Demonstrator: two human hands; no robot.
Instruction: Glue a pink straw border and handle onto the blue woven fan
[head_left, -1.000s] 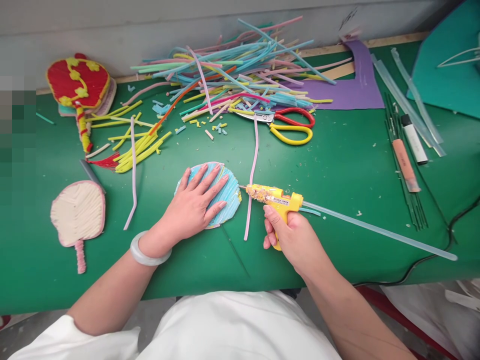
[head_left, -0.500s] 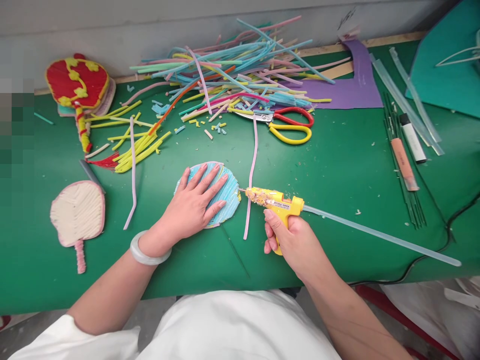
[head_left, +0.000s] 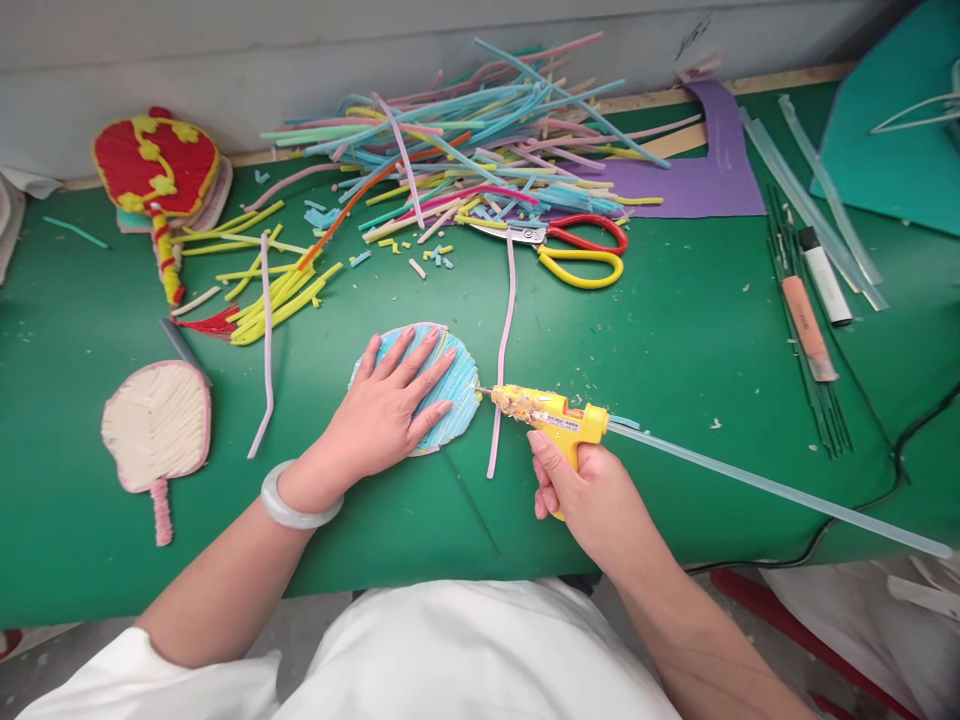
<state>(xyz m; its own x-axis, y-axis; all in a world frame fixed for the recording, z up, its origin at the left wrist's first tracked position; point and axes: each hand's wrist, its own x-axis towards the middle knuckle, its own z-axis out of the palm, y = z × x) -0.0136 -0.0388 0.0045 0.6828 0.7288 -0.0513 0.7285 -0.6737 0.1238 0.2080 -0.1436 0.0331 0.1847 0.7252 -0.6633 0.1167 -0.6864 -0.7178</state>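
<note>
Under my left hand [head_left: 394, 410] lies a round blue fan-shaped piece [head_left: 459, 385] covered with strips of pipe cleaner, a thin dark wire [head_left: 472, 505] running from its lower edge. The fingers are spread flat on it. My right hand [head_left: 585, 485] is wrapped round the handle of a yellow hot glue gun [head_left: 555, 408]; a long clear glue stick [head_left: 750, 480] pokes out of its back. The gun's nozzle is at the right edge of the blue piece. Beneath the gun passes a lilac pipe cleaner [head_left: 504, 345].
Scissors [head_left: 589, 252] lie behind the gun, in front of a heap of coloured pipe cleaners [head_left: 465, 140]. To the left are a cream fan [head_left: 159, 425] and a red-and-yellow fan [head_left: 154, 165]. On the right are wires [head_left: 787, 300], spare glue sticks [head_left: 814, 200] and a black cord [head_left: 900, 465].
The glue gun in my right hand has shifted slightly down toward me along the blue piece's right edge, its glue stick swinging lower. My left hand has stayed in place.
</note>
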